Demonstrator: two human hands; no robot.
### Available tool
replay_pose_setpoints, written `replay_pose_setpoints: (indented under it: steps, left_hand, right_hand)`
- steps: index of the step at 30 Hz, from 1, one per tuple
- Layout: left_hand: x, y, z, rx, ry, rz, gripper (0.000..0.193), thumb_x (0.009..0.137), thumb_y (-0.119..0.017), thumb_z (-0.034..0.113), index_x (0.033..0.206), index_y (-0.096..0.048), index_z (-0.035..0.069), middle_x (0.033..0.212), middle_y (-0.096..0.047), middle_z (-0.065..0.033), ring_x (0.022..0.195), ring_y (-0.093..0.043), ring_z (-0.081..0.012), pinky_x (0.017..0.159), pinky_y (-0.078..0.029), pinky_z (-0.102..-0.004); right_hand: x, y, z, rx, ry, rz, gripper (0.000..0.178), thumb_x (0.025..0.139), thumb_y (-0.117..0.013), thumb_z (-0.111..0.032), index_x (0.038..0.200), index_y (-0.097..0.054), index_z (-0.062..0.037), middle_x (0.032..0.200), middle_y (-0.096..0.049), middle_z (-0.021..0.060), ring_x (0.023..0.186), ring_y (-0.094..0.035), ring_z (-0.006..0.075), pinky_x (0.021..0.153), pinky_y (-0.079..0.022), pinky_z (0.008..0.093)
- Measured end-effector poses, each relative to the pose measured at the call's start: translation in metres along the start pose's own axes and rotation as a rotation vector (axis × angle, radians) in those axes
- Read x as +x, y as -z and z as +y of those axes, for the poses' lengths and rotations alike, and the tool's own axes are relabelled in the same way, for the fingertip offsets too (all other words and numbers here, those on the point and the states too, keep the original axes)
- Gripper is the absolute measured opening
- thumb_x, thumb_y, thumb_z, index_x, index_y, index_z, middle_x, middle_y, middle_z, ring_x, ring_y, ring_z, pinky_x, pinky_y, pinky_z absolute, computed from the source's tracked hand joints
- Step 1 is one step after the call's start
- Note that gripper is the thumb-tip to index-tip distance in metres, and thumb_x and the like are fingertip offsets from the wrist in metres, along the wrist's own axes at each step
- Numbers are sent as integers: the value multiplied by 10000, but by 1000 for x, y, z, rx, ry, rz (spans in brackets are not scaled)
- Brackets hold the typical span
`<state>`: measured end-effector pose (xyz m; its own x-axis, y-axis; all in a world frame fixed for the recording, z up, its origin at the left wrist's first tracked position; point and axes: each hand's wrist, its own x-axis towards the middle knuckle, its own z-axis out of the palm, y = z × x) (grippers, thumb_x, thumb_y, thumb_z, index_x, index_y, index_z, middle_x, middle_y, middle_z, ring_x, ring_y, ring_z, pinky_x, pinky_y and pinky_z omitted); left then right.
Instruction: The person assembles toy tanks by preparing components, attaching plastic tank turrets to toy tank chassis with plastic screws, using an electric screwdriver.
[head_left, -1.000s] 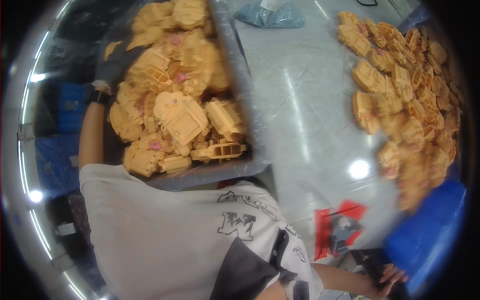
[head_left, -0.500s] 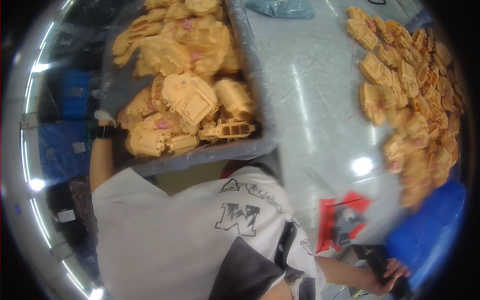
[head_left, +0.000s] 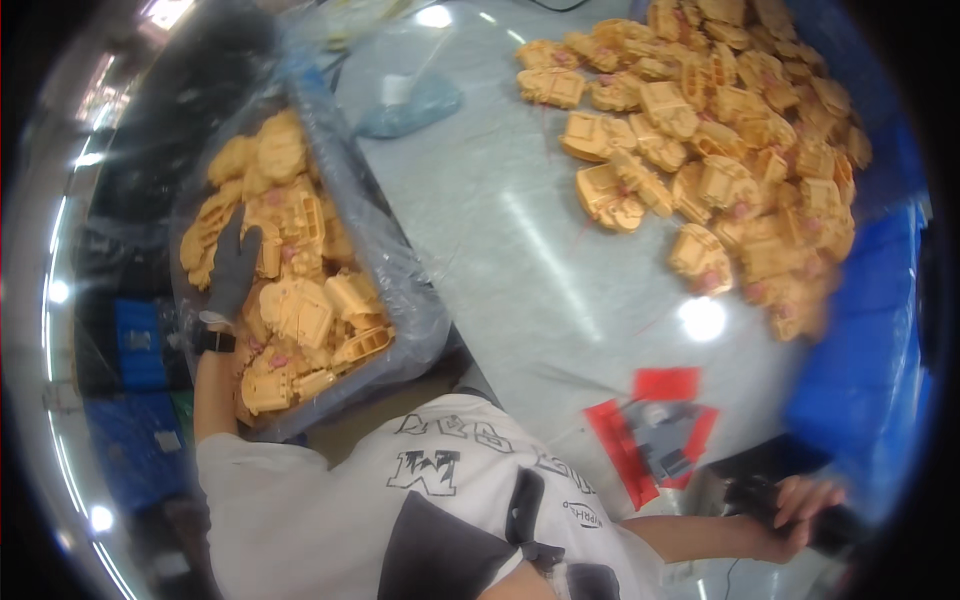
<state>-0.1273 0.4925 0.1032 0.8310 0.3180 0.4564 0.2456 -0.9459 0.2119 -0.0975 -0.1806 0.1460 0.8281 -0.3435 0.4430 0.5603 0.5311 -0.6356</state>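
Note:
My left hand [head_left: 235, 265], in a dark grey glove, lies over the heap of yellow-orange plastic housings [head_left: 295, 310] inside a lined bin [head_left: 395, 300] at the left. Its fingers are stretched out and the thumb stands apart; no housing is visibly gripped. At the lower right my bare right hand [head_left: 803, 508] has its fingers wrapped round a black object [head_left: 752, 497], whose kind I cannot make out. Near that hand a grey fixture [head_left: 662, 440] sits on the table between strips of red tape [head_left: 667, 383].
Another large pile of yellow-orange housings [head_left: 720, 150], some with thin red wires, covers the far right of the grey table [head_left: 480, 220]. Blue plastic [head_left: 850, 370] borders it. A bluish clear bag [head_left: 410, 105] lies near the bin's far end. Blue containers [head_left: 135, 430] stand at the left.
My view has swung toward the right, so the bin sits lower and farther left. My left hand's fingers, blurred before, now show stretched over the housings. The right hand stays round the black object.

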Motion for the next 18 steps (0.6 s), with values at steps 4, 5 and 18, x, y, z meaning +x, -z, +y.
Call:
replay_pose_setpoints:
  steps: [4, 5, 18]
  left_hand:
    - [5, 19, 19, 99, 212, -373, 409, 842, -534, 314, 1145, -516, 40, 1144, -524, -149, 1080, -487, -271, 918, -368, -335]
    - [3, 30, 27, 128, 258, -420, 420, 846, -521, 340, 1137, -519, 37, 1134, -527, -151, 1071, -492, -274, 914, -371, -332]
    - [232, 3, 141, -266, -91, -238, 642, 784, -623, 348, 1278, -385, 12, 1245, -463, -128, 1112, -459, -213, 915, -366, -294]
  right_hand:
    - [-4, 6, -14, -17, 87, 7, 366, 664, -579, -36, 988, -411, 1, 723, -423, 36, 465, -370, 82, 515, -312, 212]
    - [-5, 6, -15, -13, 99, 16, 366, 664, -579, -36, 988, -411, 1, 723, -423, 36, 465, -370, 82, 515, -312, 212]
    - [0, 10, -28, -117, 99, -29, 399, 655, -561, 9, 1004, -368, -8, 716, -450, 59, 393, -383, 108, 463, -338, 233]
